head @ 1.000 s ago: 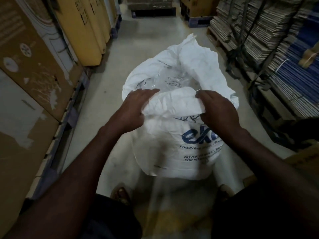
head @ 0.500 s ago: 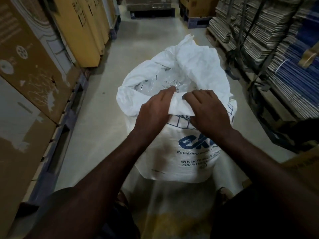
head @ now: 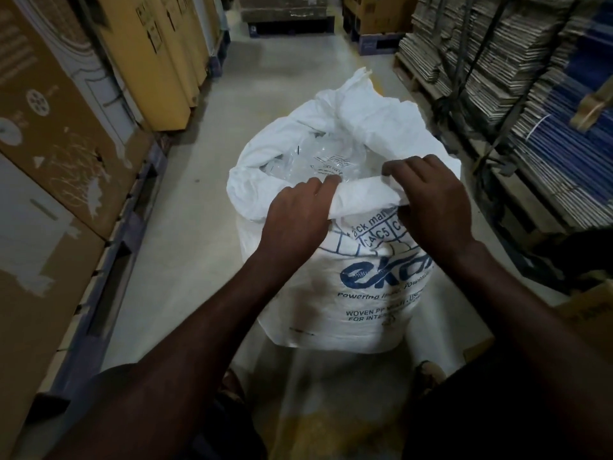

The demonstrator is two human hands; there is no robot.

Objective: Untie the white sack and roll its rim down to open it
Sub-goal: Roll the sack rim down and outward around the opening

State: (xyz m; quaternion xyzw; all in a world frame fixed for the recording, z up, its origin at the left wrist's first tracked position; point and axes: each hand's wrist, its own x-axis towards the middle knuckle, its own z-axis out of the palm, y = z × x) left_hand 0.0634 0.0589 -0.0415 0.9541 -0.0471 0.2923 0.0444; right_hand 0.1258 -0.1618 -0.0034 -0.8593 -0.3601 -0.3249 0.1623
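A white woven sack (head: 371,303) with blue lettering stands upright on the concrete floor in front of me, its mouth open. Clear plastic packaging (head: 325,161) shows inside. The near rim (head: 361,197) is folded outward into a thick roll. My left hand (head: 298,214) grips that roll at its left part, fingers curled over the edge. My right hand (head: 431,200) grips the same roll a little to the right, knuckles up. The far rim (head: 371,104) stands tall and crumpled behind the opening.
Tall cardboard cartons (head: 59,134) on pallets line the left side of the aisle. Stacks of flattened cardboard (head: 517,78) strapped on pallets line the right. More boxes (head: 371,14) close the far end. My feet in sandals (head: 428,373) stand just behind the sack.
My hands came together at the middle of the near rim, then spread slightly apart. The rolled rim sits lower, and more blue printing shows beneath it.
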